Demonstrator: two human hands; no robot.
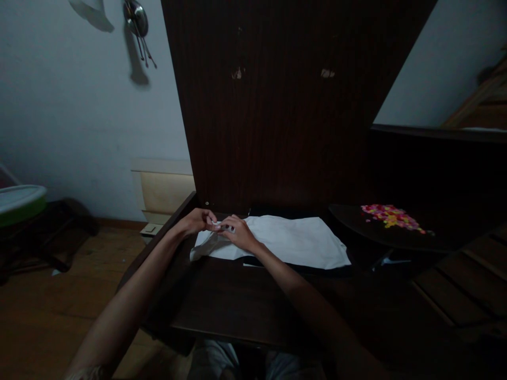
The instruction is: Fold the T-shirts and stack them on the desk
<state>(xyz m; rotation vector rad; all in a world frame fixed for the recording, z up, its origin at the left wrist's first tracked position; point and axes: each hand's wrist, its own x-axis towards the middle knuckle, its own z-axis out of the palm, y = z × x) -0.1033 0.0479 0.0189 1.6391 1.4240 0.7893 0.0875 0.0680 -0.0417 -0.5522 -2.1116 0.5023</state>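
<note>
A white cloth (293,240) lies spread lengthwise on a dark wooden desk (233,306), its surface slightly wrinkled. My left hand (197,220) is at the cloth's far left end, with thumb and fingers pinched on its edge. Close beside it, my right hand (240,232) is closed on the same raised edge, and the fingertips of both hands nearly meet. A small pale and dark patch shows between the right fingers, too small to name. Some black fabric (328,272) shows under the cloth along its near side.
Several small red, pink and yellow pieces (392,217) lie on a dark rounded surface to the right. Behind the desk rises a tall dark wooden panel (277,116). A green and white round tub (21,203) stands at far left, and a lamp fitting (135,18) hangs on the wall.
</note>
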